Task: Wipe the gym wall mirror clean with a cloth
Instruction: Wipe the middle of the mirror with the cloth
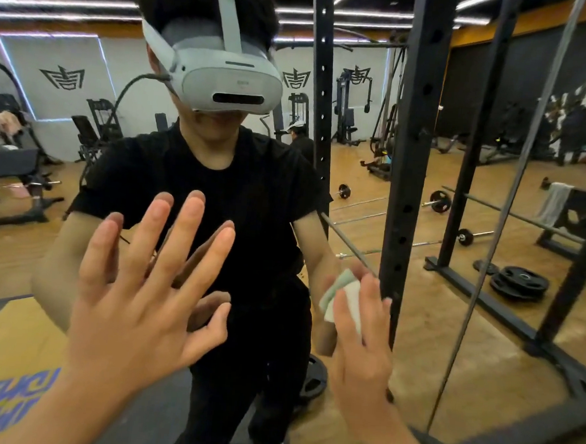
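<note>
**Two hands on the gym mirror, cloth under the right**

The mirror (42, 258) fills nearly the whole view and shows the person's reflection in a black shirt with a white headset (225, 77). The left hand (136, 298) is spread wide, its fingers straight and fanned, and lies flat against the glass, where its fingertips meet their own reflection; it holds nothing. The right hand (362, 349) reaches up lower right of centre with straight fingers and presses a folded pale green-and-white cloth (343, 295) to the glass. The cloth shows above and left of the fingers, and its far part is hidden beneath them. A black perforated rack upright (408, 160) stands just right of the cloth. Farther right, a barbell (440, 201) and stacked weight plates (519, 282) lie on the wooden floor, well apart from both hands.
</note>
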Motion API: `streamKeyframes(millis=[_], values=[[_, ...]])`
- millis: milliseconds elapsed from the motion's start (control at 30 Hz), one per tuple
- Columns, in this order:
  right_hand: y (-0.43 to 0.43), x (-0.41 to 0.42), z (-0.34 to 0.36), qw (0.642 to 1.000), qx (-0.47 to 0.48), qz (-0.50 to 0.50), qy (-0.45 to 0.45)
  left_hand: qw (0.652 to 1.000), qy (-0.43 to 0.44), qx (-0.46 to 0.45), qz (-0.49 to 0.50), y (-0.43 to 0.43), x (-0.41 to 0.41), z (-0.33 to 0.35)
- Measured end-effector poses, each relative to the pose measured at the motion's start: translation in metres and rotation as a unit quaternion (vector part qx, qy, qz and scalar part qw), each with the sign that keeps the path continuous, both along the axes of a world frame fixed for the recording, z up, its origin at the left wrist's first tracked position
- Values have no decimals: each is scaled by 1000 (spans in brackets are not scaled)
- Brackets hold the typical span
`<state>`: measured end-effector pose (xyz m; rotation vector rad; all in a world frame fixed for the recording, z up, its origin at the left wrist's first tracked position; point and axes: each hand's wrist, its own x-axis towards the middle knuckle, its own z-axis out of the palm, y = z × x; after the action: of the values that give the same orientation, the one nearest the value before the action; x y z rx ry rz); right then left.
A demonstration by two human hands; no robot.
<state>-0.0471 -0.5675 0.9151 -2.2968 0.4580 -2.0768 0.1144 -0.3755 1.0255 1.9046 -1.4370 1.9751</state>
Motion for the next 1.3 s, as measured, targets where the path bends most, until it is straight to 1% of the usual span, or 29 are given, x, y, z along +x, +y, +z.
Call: streamKeyframes(millis=[33,67,133,200,267,300,333,400,433,467,500,533,567,600,633,767,800,833,900,933,967,1033,1067,1100,1133,1167,1200,1233,1300], values=[[0,-2,2,1000,-13,-1,16,1000,2,-1,-1,0,0,0],[-2,-4,20,999,-30,9,14,1000,3,-3,-2,1,-1,-1],[-3,-6,86,997,-51,54,-21,1000,5,-6,-4,0,-1,-2],[-9,-2,151,996,-47,70,-19,1000,4,-3,-3,-1,-1,0],[-14,6,179,997,-9,58,-45,1000,8,0,-3,0,-1,0],[-17,8,175,997,-5,44,-56,1000,9,0,-5,0,-2,0],[-19,8,159,998,-20,36,-47,1000,10,-2,-6,0,-2,0],[-12,8,111,997,-61,48,18,1000,10,-4,-9,0,-2,-1],[-8,6,79,995,-59,67,45,1000,10,-4,-11,0,-2,-1],[-2,4,52,994,-33,82,64,1000,11,-4,-11,1,-2,-1],[2,1,30,994,-13,78,76,1000,10,-6,-11,0,-2,0],[7,-3,20,994,-19,64,84,1000,9,-8,-10,0,-2,0],[4,-5,17,994,-54,35,89,1000,7,-10,-11,0,-2,-1],[-2,-6,29,992,-86,6,96,1000,4,-12,-12,0,-2,-1],[-7,-4,57,992,-90,-4,91,1000,3,-13,-9,0,-2,0],[-23,4,202,996,-84,23,-25,1000,15,-8,-5,1,-4,0],[-24,5,219,995,-94,17,-37,1000,16,-7,-8,1,-5,1],[-24,7,222,994,-98,17,-49,1000,15,-6,-9,1,-5,1],[-12,13,183,993,-89,25,-69,1000,14,-10,-11,1,-4,0],[-2,15,147,995,-86,26,-40,1000,14,-11,-13,1,-4,1],[8,17,103,996,-82,28,12,1000,14,-10,-13,1,-4,1],[21,10,23,991,-100,19,87,1000,15,-8,-17,1,-4,1],[20,3,2,987,-121,8,106,1000,18,-8,-20,1,-4,2],[16,-2,-1,983,-142,4,118,999,22,-7,-22,2,-4,1],[13,-4,14,982,-153,-10,107,999,23,-8,-23,1,-5,0],[11,-2,43,986,-144,-28,79,999,21,-10,-23,1,-5,1],[8,0,78,993,-112,-31,34,1000,19,-9,-22,0,-4,1],[3,1,115,997,-72,-8,-7,1000,18,-7,-22,0,-4,1],[-7,6,172,994,-8,42,-104,1000,18,-7,-23,1,-4,1]])
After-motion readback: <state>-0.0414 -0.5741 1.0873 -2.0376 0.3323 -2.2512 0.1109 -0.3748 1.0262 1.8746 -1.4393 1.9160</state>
